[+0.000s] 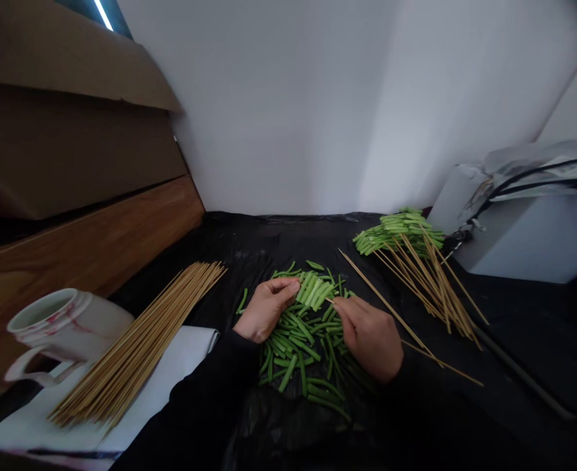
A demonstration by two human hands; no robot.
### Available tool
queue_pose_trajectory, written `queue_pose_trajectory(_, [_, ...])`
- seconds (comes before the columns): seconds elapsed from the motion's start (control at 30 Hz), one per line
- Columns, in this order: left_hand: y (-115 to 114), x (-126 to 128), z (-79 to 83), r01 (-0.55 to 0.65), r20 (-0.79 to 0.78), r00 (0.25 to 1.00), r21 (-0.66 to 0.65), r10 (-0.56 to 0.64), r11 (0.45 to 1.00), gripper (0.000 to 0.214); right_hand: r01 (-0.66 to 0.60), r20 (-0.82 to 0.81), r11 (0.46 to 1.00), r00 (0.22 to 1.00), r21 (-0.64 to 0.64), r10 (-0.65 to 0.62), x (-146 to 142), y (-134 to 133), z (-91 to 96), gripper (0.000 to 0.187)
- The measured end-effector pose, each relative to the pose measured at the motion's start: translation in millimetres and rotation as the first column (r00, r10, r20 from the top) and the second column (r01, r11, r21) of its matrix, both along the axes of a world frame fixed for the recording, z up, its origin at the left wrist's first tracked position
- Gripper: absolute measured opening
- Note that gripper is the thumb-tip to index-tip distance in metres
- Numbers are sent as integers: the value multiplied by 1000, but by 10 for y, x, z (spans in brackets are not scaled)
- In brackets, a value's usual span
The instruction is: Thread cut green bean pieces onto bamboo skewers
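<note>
Between my two hands is a row of green bean pieces (314, 290), side by side on a bamboo skewer. My left hand (267, 306) pinches the left end of that row between thumb and fingers. On the other side, my right hand (371, 332) is closed around the skewer, whose thin stick shows just at the fingertips. Below both hands lies a loose pile of cut green beans (298, 340) on black plastic sheeting (269, 245). A single bamboo skewer (386, 304) rests slantwise to the right of the pile, close to my right hand.
Finished bean skewers (399, 232) are stacked at the back right, sticks pointing towards me. A large bundle of bamboo skewers (141, 347) lies on white paper (185, 353) at left, beside a white mug (72, 327). A cardboard box (72, 144) and a white wall (288, 111) bound the space.
</note>
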State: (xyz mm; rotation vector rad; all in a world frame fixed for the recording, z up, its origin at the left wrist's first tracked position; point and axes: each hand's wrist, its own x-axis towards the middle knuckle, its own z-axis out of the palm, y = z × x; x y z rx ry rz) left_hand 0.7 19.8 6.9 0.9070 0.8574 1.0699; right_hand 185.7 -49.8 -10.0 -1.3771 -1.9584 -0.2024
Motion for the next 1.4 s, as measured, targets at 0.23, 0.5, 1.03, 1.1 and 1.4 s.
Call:
queue_pose_trajectory(0.23, [-1,-3,15,-3,-17,1000,5,3,1000,24,-5,-8,1000,1000,-8,5,0,9,-4,25])
queue_pose_trajectory(0.5, [-36,1,85,8,-13,1000,-49,-9,999,30,-29,-68,1000,997,2,30,36,51,-7,27])
queue_pose_trajectory(1.03, [179,-219,164,-346,200,920,9,337,938,26,-71,73,997,995,9,70,390,160,150,27])
queue_pose_trajectory(1.1, [169,-209,168,-332,188,927,12,324,943,30,-80,11,997,997,18,79,476,201,159,27])
queue_pose_trajectory(1.4, [109,-168,180,-193,115,973,-60,199,979,23,418,-164,887,906,199,-390,1183,441,100,29])
